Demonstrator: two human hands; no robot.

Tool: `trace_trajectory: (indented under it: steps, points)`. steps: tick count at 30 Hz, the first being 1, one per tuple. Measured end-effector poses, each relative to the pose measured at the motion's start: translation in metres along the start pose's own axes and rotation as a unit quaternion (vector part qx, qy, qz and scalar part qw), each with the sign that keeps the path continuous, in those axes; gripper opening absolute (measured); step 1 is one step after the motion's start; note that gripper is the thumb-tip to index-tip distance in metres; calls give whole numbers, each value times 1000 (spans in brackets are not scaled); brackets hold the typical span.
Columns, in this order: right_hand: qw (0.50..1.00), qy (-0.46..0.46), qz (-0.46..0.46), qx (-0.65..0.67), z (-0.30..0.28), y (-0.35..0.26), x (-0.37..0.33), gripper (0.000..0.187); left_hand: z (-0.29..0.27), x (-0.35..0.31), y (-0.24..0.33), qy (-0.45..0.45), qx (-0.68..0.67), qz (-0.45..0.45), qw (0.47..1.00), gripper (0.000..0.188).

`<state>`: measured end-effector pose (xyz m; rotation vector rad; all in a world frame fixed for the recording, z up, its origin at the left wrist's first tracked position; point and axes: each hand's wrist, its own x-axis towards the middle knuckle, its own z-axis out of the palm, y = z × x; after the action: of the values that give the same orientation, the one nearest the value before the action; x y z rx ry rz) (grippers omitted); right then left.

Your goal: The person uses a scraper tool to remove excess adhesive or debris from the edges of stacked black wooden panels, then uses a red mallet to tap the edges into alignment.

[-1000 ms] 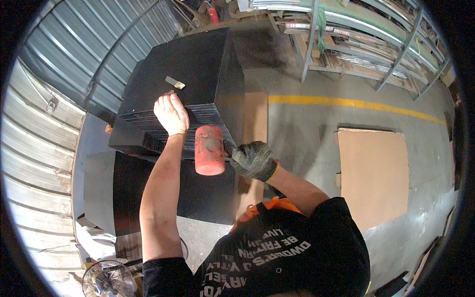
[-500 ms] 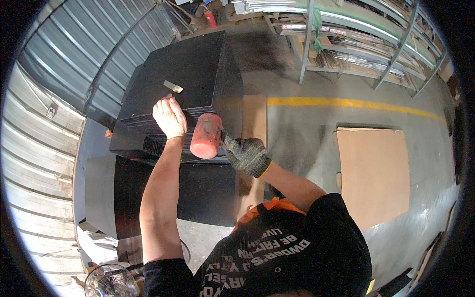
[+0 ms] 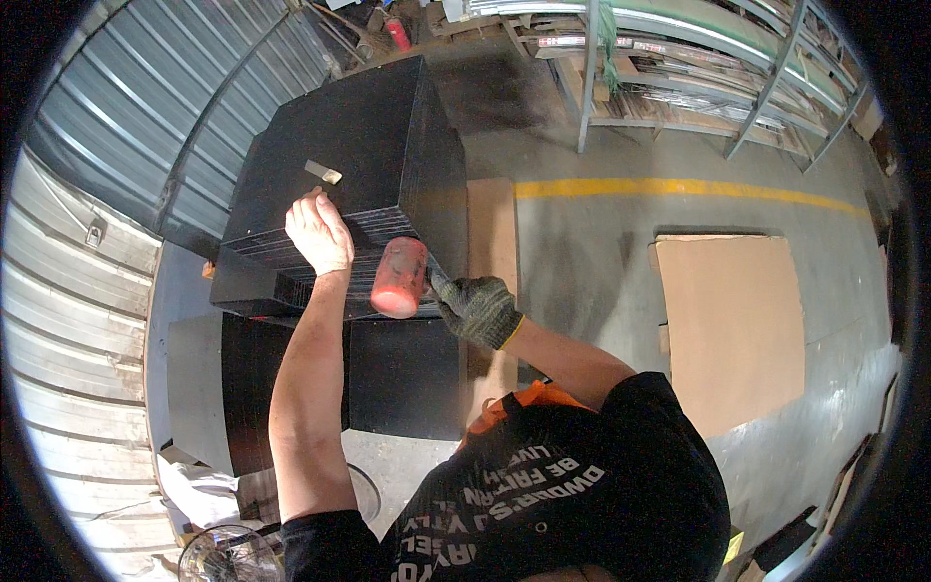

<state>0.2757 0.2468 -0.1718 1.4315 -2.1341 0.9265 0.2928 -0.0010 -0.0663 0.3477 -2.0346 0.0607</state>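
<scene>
My bare left hand [image 3: 320,231] is closed at the near edge of a tall stack of black sheets [image 3: 339,136]. Whatever is between its fingers, if anything, is hidden. Just beyond the fingertips, a small flat grey strip with a pale yellowish end [image 3: 323,173] lies on top of the stack. My right hand [image 3: 478,310], in a dark grey knitted glove, grips a mallet with a scuffed red cylindrical head [image 3: 399,278]. The mallet head hangs in front of the stack's layered side, to the right of my left wrist. Most of its handle is hidden by the glove.
Lower black panels [image 3: 405,373] lie nearer to me. Corrugated metal walls [image 3: 78,349] run along the left. A brown cardboard sheet [image 3: 732,330] lies on the floor at right. A metal rack [image 3: 679,87] with long strips stands far right. A wire-caged fan [image 3: 228,555] is at lower left.
The view has shifted slightly, moving the stack a little left in the picture. The mallet head is a little lower against the stack. Both hands keep their grips.
</scene>
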Motion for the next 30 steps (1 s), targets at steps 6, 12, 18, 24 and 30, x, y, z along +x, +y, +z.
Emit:
trace_trajectory:
  steps: [6,12,18,24,30]
  points:
    - [996,70,-21,55,8,6,-29,50,0,-2,-3,2,1,8,1000,25]
    - [979,86,75,167,11,10,-53,50,-2,-4,0,1,-7,-6,1000,25]
    - [665,115,378,634,2,-10,-13,28,0,-3,1,7,-4,2,1000,21]
    - [542,109,435,710,-23,-24,22,16,2,-2,-1,16,-7,15,1000,23]
    - [617,113,401,668,-7,-25,17,17,5,-4,-2,20,-9,8,1000,29]
